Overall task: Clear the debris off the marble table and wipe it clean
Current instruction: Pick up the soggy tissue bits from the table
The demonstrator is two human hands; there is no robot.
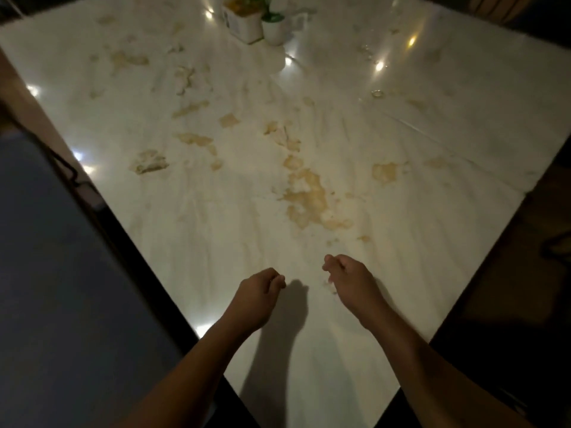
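**Desk almost ready for wiping, but no cloth in the hands**

The marble desk [432,125] carries many tan patches; whether they are stains or the pattern of the stone, I cannot tell. Near the right edge lie some small shiny bits [377,94], perhaps drops of water or debris. At the far edge stand a white box [244,26] and a small white plant pot [273,31]. No large debris is visible, so the clearing seems mostly done. Both hands hover over the near corner. The left hand [258,293] has its grip loosely curled and holds nothing visible. The right hand [349,279] is also curled; a pale speck lies beside it, but whether it pinches something, I cannot tell. The wiping seems not yet begun.
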